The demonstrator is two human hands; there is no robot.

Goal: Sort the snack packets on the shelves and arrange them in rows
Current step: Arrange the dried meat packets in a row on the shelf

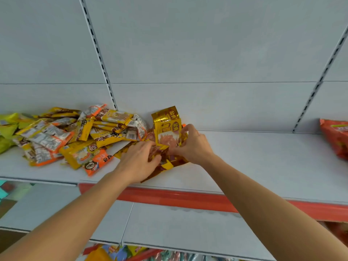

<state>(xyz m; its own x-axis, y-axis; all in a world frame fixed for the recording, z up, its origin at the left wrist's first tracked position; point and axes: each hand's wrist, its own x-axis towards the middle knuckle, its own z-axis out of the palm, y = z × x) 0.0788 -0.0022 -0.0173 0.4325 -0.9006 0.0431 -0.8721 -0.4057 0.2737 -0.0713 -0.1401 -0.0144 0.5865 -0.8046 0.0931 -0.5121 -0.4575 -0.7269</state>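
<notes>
R hand (191, 143) pinches approx 2 upright gold packets (167, 127); L hand (139, 161) grips gold packets lying on shelf (254, 162). Mixed pile (75, 136) beside, uncountable.

Packet pile (75, 136) left on shelf (254, 162); upright packets (167, 127) right of pile; bag (337, 138) far right.

A pale grey-white metal back panel (207, 44) fills the upper view, split by a thin horizontal seam. Two slotted metal upright rails run up it, one at left (98, 53) and one at right (323, 72). Below, a flat white metal shelf (254, 157) carries a red plastic strip (178, 198) along its front edge. A second white shelf (169, 228) lies beneath. Light is soft and even.
</notes>
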